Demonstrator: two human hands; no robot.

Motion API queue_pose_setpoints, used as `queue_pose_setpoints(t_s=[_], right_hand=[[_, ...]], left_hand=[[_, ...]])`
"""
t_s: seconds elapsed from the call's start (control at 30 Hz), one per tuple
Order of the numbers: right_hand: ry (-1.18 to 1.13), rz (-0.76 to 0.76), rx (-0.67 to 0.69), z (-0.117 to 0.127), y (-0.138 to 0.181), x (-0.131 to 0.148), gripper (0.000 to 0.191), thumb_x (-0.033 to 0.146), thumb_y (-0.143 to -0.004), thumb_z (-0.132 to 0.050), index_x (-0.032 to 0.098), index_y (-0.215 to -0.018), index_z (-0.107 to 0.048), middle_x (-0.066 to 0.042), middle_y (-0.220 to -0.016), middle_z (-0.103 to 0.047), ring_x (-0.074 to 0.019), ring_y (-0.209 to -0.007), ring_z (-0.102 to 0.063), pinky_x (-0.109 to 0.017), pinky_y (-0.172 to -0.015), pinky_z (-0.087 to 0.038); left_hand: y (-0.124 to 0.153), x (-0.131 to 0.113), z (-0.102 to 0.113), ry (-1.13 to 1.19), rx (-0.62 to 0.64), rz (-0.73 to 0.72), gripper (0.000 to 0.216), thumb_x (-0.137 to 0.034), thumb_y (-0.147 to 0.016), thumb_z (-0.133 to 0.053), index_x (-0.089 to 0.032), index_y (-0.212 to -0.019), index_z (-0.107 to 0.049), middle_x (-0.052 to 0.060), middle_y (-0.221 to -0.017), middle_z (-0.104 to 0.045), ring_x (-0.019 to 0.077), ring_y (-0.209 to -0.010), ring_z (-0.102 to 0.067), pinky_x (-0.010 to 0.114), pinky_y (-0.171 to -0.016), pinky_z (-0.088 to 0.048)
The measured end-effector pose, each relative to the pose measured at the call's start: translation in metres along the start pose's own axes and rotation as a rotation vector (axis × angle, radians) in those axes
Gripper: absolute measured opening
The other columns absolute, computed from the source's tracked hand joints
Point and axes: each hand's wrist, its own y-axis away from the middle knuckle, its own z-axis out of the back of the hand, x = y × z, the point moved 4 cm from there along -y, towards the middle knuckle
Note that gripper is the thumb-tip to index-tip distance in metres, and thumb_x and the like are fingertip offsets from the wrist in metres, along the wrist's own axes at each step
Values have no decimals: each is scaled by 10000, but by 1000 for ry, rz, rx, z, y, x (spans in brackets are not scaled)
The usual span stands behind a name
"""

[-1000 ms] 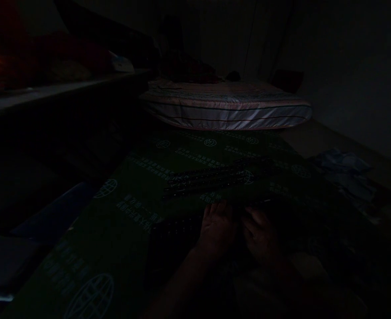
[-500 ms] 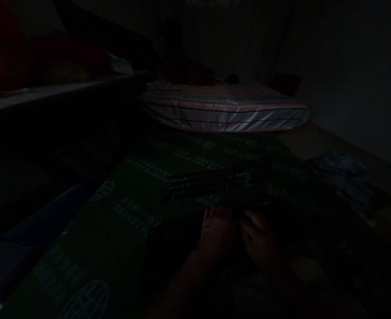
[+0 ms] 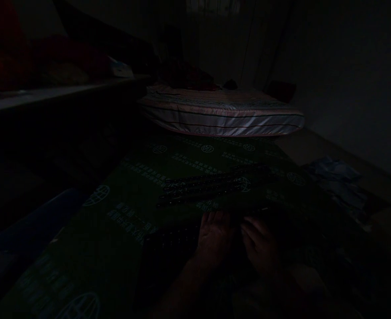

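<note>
The view is very dark. A black flat piece with rows of small light dots [image 3: 169, 252] lies on the green printed board [image 3: 115, 248]. My left hand [image 3: 215, 237] rests palm down on it, fingers stretched out toward its far edge. Just to the right, my right hand [image 3: 260, 243] is closed, its thumb and fingers drawn together near the same far edge. What it pinches, if anything, is lost in shadow. Beyond the hands lie several long dark strips with light specks [image 3: 198, 188], side by side on the board.
A mattress with a striped cover [image 3: 222, 119] is at the far end of the board. On the left runs a shelf [image 3: 65, 92] with things on it, and a blue item [image 3: 36, 221] is below. Crumpled pale-blue cloth or plastic [image 3: 335, 173] lies at right.
The whole view has shifted a little, so the board and mattress sit slightly lower. Both hands keep nearly the same places on the black piece.
</note>
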Motion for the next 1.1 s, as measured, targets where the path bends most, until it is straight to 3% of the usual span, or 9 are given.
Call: queue_pose_setpoints(t_s=[0.13, 0.33, 0.63, 1.1], right_hand=[[18, -39, -76, 11, -6, -9, 213, 206, -880, -469, 209, -926, -676, -93, -980, -663, -208, -919, -630, -394, -803, -554], [115, -202, -154, 30, -11, -45, 258, 312, -889, -462, 178, -897, -683, -102, -959, -659, -216, -896, -618, -399, -814, -524], [261, -286, -198, 35, -9, -75, 322, 371, -854, -451, 144, -890, -676, -138, -949, -650, -261, -874, -595, -445, -806, -488], [252, -506, -95, 28, 4, -98, 467, 490, -828, -398, 126, -1010, -628, -168, -987, -633, -292, -869, -577, -445, -762, -470]], left_hand=[[0, 1, 0, 20, -21, -22, 236, -278, -881, -496, -145, -1050, -593, 103, -1045, -635, 270, -973, -568, 437, -921, -403], [0, 2, -4, 34, -11, -7, 282, -305, -885, -495, -146, -1099, -587, 100, -1099, -626, 278, -1030, -554, 464, -968, -375], [0, 3, -3, 46, -10, -7, 264, -288, -875, -506, -157, -1089, -591, 91, -1091, -631, 271, -1018, -565, 450, -969, -384], [1, 4, -3, 60, -9, -2, 264, -286, -869, -513, -152, -1083, -591, 102, -1094, -627, 278, -1017, -553, 453, -955, -385]])
